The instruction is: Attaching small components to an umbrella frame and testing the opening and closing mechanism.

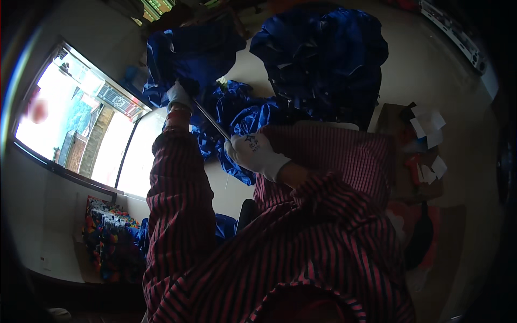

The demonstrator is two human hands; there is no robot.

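Right hand [253,153]: gloved, curled round the near end of the rod [211,119], seemingly to steady it.
Left hand [178,97]: gloved, at the blue cloth [188,51] (I cannot tell what its fingers pinch).
Rod: slanting between both hands, likely for a wide, firm hold.
Bundle [323,62]: blue, bulky, well apart from the hands, perhaps for elbow room.
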